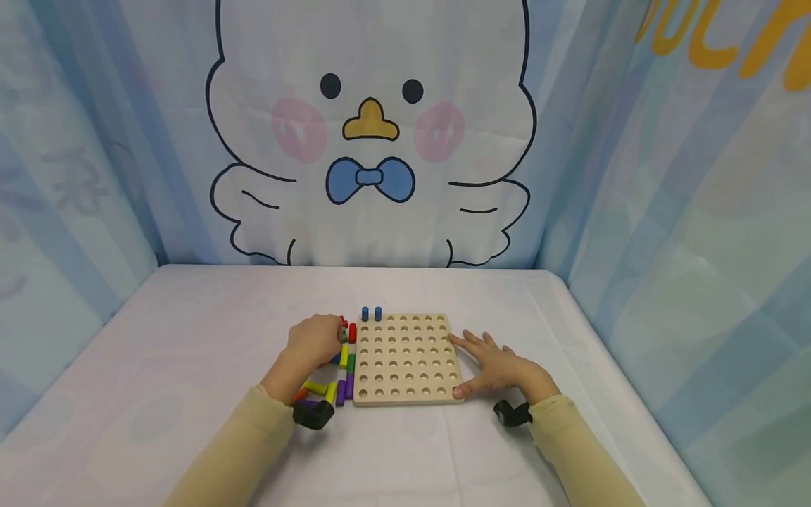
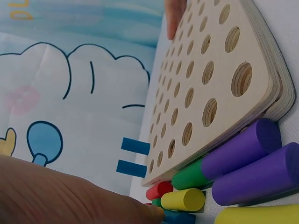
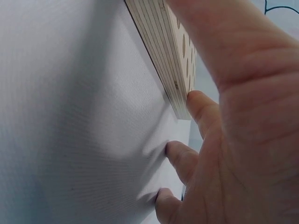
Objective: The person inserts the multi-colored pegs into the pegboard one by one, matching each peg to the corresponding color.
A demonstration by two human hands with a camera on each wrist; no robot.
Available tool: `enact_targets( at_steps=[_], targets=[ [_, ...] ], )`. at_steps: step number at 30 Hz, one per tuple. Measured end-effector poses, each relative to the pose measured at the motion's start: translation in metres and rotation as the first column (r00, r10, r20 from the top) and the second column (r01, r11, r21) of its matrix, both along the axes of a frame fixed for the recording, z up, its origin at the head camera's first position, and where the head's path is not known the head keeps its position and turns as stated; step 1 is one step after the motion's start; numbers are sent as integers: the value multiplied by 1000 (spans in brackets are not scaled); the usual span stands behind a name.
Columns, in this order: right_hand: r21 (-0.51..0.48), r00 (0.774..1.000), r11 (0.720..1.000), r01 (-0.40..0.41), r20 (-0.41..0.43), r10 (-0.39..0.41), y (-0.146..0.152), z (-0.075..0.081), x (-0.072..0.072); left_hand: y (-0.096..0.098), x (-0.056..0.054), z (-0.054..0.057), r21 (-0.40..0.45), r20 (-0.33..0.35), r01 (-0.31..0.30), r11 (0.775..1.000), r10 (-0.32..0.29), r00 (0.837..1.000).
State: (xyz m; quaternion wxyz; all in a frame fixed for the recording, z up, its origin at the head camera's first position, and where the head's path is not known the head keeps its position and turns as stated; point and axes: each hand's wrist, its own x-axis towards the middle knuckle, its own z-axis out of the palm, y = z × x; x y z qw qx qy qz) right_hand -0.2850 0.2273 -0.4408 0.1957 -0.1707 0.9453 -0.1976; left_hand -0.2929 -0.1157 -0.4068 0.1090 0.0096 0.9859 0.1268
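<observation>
A square wooden pegboard with rows of round holes lies on the table. Two blue pegs stand upright in holes at its far left corner. At the board's left side my left hand reaches down among loose pegs. In the left wrist view, its nearest digit meets a blue peg; the other fingertips are hidden, so a grip cannot be made out. My right hand lies spread at the board's right edge, thumb near the front corner, and the right wrist view shows a fingertip touching the board.
Several loose pegs lie left of the board: purple, yellow, green and red. An orange one is partly hidden by the left wrist. A white cloth covers the table; printed curtains stand behind and beside it.
</observation>
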Motion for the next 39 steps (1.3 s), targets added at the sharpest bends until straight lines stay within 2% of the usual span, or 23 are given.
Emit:
enact_targets(
  at_steps=[9,17,29,39],
  targets=[
    [7,1000,1000,0,9,0,-1,2,0,4,-4,0,-20,35,-49,999,50,998],
    [8,1000,1000,-1,0,1,1,0,-1,3,-7,2,-4,31,-64,998,64,997],
    [-3,1000,1000,-10,-5,10,1,1,0,3,-6,-1,41,12,-52,998,52,999],
    [-8,1000,1000,-14,-9,13,1,-2,-1,6,-5,0,83,-33,-40,996,43,999]
  ],
)
